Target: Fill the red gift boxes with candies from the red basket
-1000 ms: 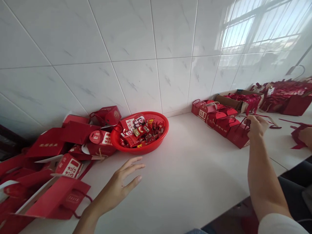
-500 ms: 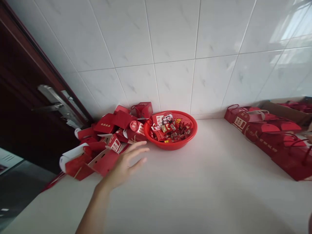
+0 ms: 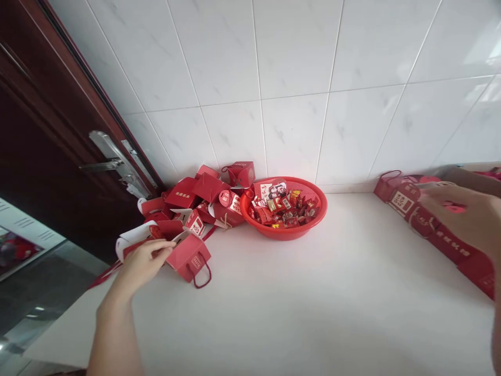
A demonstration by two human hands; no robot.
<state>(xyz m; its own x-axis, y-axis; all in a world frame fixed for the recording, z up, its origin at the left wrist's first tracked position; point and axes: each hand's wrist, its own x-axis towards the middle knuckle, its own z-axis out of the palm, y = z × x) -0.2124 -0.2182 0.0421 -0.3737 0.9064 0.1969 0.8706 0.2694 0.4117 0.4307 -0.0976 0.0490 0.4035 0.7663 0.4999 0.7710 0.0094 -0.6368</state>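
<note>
As sweets [image 3: 290, 215] lie in a basket [image 3: 282, 234] at center frame, my left hand [image 3: 144, 262] pinches a box [image 3: 185, 256] by its edge, lower left; my right hand [image 3: 469, 211] blurs at far right, grip unclear.

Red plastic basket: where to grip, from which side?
Probably the red plastic basket by its right rim, coming from the front right: it flares over bare tabletop, while red gift boxes crowd the left and tiled wall stands behind. Keep it level; wrapped sweets lie loose inside.
</note>
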